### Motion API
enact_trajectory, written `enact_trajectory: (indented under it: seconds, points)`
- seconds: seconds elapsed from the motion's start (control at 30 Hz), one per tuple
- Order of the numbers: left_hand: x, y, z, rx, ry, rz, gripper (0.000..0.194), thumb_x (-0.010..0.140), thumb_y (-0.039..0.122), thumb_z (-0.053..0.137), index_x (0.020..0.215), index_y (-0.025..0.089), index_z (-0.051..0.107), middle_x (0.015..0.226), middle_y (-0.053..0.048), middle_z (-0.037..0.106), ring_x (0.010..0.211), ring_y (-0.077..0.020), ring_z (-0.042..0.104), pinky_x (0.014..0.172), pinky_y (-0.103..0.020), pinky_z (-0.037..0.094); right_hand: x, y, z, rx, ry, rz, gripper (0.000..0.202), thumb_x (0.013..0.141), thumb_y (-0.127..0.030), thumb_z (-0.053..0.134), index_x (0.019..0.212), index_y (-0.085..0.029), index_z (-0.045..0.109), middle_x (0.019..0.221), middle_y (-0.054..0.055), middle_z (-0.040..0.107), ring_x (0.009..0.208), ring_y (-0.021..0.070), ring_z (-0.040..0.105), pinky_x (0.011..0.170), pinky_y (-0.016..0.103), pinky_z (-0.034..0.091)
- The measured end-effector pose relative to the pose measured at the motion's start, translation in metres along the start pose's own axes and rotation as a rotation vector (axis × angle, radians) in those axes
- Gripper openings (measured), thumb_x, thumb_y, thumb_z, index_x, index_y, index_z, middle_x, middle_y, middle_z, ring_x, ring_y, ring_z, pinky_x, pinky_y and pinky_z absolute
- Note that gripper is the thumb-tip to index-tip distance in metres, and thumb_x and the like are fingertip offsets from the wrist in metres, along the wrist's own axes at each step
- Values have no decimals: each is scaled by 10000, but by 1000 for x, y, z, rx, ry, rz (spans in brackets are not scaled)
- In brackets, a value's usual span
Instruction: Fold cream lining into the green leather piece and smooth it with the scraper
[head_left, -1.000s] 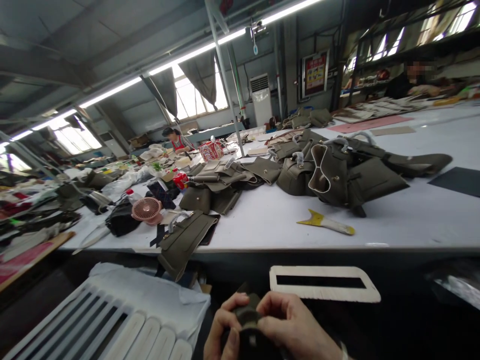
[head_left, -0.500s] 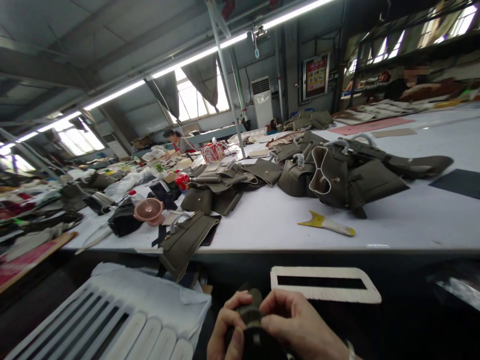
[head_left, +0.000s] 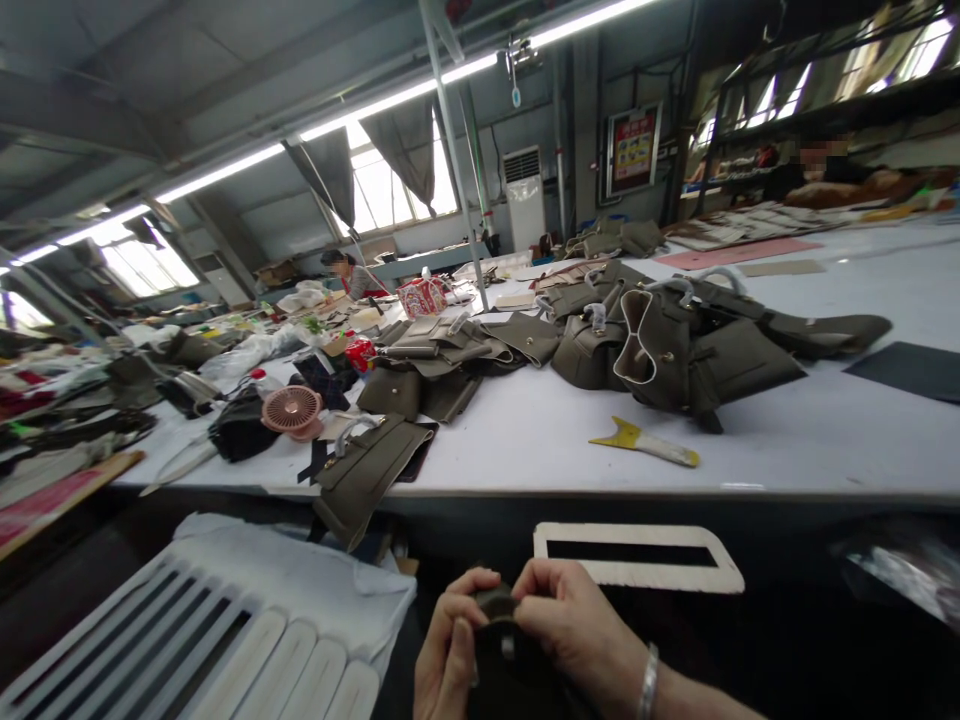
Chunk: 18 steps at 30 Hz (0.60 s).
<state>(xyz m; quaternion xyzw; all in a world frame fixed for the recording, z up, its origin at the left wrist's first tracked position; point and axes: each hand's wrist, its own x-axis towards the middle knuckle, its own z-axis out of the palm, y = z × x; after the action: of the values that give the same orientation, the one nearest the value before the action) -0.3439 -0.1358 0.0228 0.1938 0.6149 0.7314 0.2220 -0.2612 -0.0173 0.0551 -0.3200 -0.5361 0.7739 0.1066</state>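
Piece: small dark olive leather piece point(head_left: 504, 655), near bottom centre, below the table point(head_left: 825, 440) edge, held between both hands.
Left hand: left hand point(head_left: 446, 655) curled round the piece's left side — thumb and forefinger pinching its upper edge, other fingers folded under.
Right hand: right hand point(head_left: 581, 635) on the piece's right side, fingertips pressed together on the same upper edge, a bracelet point(head_left: 648, 682) at the wrist.
Handling: judged light, soft and pliable, likely to bend and crease rather than break; smooth face may slip, so a firm pinch at the folded top edge looks the surest hold.
Direction: folded top edge points far, toward the table; body hangs down toward the wearer; long axis cannot be told — lower part cut off by the frame.
Just beyond: white slotted template point(head_left: 637, 555), far of the hands, apart from them.
Near left: white ribbed board point(head_left: 225, 640) under a white cloth.
On the table: yellow-handled scraper point(head_left: 643, 445), heaps of olive bag parts point(head_left: 675, 345), pink fan point(head_left: 291, 412).
Far away: two other people at work, well apart.
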Motion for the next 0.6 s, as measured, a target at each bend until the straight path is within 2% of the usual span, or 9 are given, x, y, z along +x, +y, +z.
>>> enact_trajectory:
  seconds: [0.1, 0.17, 0.23, 0.33, 0.4, 0.47, 0.6]
  points:
    - [3, -1, -2, -173, -44, -28, 554, 836, 714, 489, 804, 195, 677, 1161, -97, 629, 1039, -289, 600, 870, -350, 509, -3, -3, -5, -36, -55, -94, 180, 676, -272, 650, 799, -142, 643, 644, -6, 583, 595, 118, 511, 549, 222, 381]
    - [3, -1, -1, -288, -98, -36, 623, 838, 755, 428, 876, 192, 694, 1120, -112, 631, 1102, -316, 576, 962, -398, 477, -7, -5, -10, -159, -52, -273, 272, 836, -379, 608, 977, -159, 683, 854, 49, 647, 735, 158, 587, 654, 261, 467]
    - [3, 0, 0, -368, -156, -50, 669, 842, 773, 387, 951, 192, 701, 1100, -118, 633, 1120, -317, 565, 1019, -421, 435, -8, -4, -14, -380, -25, -526, 286, 920, -387, 546, 1086, -203, 688, 1029, 81, 638, 890, 199, 614, 780, 312, 508]
    - [3, 1, 0, -404, -199, -66, 679, 861, 765, 352, 1001, 198, 698, 1114, -116, 625, 1117, -305, 555, 1051, -432, 397, -6, 5, -16, -732, 39, -952, 245, 895, -232, 594, 1125, -241, 679, 1063, 84, 627, 983, 230, 601, 869, 365, 506]
    - [3, 0, -1, -381, -202, -52, 685, 870, 761, 330, 973, 195, 703, 1119, -117, 617, 1140, -308, 534, 1070, -435, 370, -4, 12, -15, -845, 79, -1129, 253, 871, -147, 601, 1100, -238, 659, 989, 70, 640, 925, 223, 598, 815, 360, 510]
    - [4, -1, -3, -346, -197, -30, 691, 878, 754, 316, 940, 189, 709, 1114, -121, 609, 1168, -316, 509, 1088, -434, 343, -3, 18, -12, -873, 93, -1148, 161, 872, -115, 577, 978, -220, 638, 907, 56, 637, 863, 211, 587, 764, 350, 497]
    - [5, -2, -5, -303, -197, 3, 685, 898, 730, 297, 862, 186, 711, 1100, -112, 602, 1138, -309, 517, 1057, -415, 357, -4, 16, -4, -852, 121, -1048, 65, 868, -154, 575, 842, -214, 577, 778, 26, 592, 756, 197, 552, 693, 338, 456]
